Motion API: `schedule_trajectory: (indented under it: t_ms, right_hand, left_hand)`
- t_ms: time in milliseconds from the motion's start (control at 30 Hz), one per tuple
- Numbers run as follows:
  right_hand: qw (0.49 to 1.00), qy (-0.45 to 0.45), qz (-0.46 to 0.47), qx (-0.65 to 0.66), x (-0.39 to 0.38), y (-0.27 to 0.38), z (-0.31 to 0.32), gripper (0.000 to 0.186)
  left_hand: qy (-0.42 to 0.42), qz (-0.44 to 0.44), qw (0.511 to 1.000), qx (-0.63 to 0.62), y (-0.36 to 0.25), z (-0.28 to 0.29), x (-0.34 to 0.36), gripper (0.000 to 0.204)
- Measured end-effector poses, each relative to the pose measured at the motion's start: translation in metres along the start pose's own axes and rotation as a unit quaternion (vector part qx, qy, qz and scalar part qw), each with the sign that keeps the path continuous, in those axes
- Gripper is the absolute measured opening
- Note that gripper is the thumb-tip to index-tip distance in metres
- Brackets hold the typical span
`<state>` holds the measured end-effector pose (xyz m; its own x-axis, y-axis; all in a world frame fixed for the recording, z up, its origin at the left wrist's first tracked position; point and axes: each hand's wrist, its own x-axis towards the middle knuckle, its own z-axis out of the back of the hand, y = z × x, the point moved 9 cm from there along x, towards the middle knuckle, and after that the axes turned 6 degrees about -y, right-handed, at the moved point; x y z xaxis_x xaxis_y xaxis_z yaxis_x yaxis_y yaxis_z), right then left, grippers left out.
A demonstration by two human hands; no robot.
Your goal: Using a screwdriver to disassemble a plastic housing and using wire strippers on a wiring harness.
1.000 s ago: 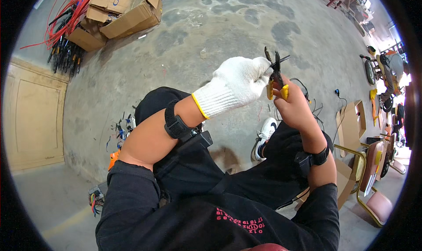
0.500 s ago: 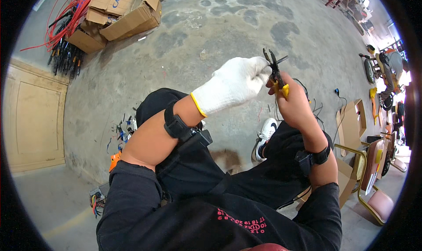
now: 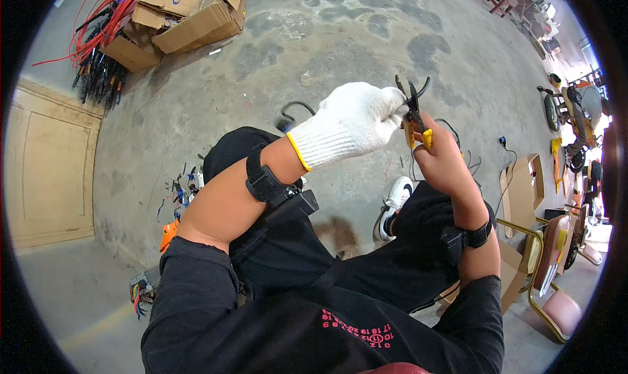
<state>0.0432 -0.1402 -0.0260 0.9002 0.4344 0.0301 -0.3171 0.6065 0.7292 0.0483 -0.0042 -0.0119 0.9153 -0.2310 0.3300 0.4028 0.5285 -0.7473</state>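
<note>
My left hand (image 3: 363, 122), in a white knit glove with a yellow cuff edge, pinches a black cable between thumb and fingertips. One curved end of the cable (image 3: 426, 86) sticks out past the pliers. A dark cable loop (image 3: 299, 106) with a blurred dark end shows left of the glove, seemingly the same cable. My bare right hand (image 3: 437, 153) is closed around yellow-handled pliers (image 3: 415, 106), whose dark jaws point away from me and stand apart. The jaws are right beside the gloved fingertips; whether they touch the cable I cannot tell.
Cardboard boxes (image 3: 203, 24) and red cables (image 3: 108, 24) lie far left. Scraps and an orange object (image 3: 169, 235) are by my left leg. Black cables (image 3: 472, 161), flattened cardboard (image 3: 523, 184) and a chair (image 3: 562, 308) are on the right.
More of the cable now curves out beyond the pliers, where a short straight piece showed before. A cable loop has come into view left of the glove. Both hands stay nearly in place.
</note>
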Motion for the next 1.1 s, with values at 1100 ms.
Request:
schedule_trajectory:
  t_ms: [1100]
  right_hand:
    - [0.999,0.036,-0.030,0.018,-0.005,-0.008,-0.009,0.054]
  left_hand:
    - [0.078,-0.007,0.960,0.269,-0.010,-0.010,-0.002,0.012]
